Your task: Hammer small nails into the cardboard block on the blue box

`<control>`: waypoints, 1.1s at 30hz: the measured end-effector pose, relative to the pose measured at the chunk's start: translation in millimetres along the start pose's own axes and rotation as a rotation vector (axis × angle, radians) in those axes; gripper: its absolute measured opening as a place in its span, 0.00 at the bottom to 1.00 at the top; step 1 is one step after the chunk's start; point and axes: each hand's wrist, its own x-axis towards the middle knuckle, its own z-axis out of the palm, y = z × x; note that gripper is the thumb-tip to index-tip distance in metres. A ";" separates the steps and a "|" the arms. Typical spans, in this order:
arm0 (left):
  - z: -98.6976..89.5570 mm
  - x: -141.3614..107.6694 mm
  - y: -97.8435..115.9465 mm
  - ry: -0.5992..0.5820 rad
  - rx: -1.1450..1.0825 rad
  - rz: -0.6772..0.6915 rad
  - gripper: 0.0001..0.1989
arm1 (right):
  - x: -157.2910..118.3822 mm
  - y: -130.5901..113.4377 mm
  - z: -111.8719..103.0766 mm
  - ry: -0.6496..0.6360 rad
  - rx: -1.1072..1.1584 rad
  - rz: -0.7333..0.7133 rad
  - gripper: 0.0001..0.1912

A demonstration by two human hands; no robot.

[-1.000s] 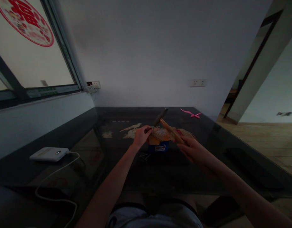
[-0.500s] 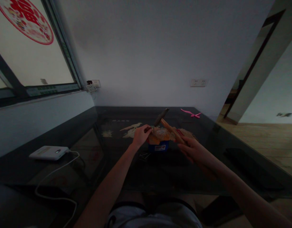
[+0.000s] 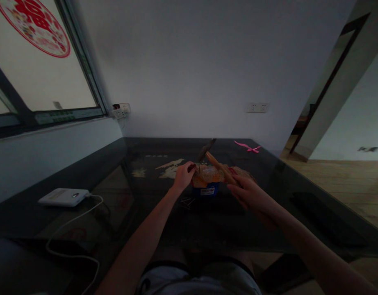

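My right hand (image 3: 249, 190) is closed around the wooden handle of a hammer (image 3: 219, 166). The dark hammer head is tilted up above a rough, orange-brown lumpy piece (image 3: 207, 175). This piece rests on a blue box (image 3: 209, 191) with a white label. At its left end my left hand (image 3: 183, 175) has thumb and fingers pinched together, by a thin dark upright nail (image 3: 199, 168); the exact contact is too small to see. Several thin nails (image 3: 186, 202) lie on the table in front of the box.
The dark, glossy table (image 3: 164, 229) meets a wall at the back. A white power bank (image 3: 64, 197) with a cable lies on the left. A pink ribbon (image 3: 249, 147) is at the back right, and a black flat object (image 3: 327, 219) lies near the right edge.
The hammer has shifted slightly to the left and its head sits a little differently. My left hand has moved marginally to the right, still pinched at the same spot.
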 end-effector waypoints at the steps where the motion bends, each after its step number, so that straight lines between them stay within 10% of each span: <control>1: -0.2 0.0 0.6 0.001 0.001 -0.005 0.06 | 0.3 -1.8 0.6 -0.001 -0.009 -0.002 0.12; 33: 4.6 -4.1 -5.0 0.045 -0.044 -0.029 0.07 | 3.5 -24.4 -0.5 -0.061 -0.155 0.009 0.08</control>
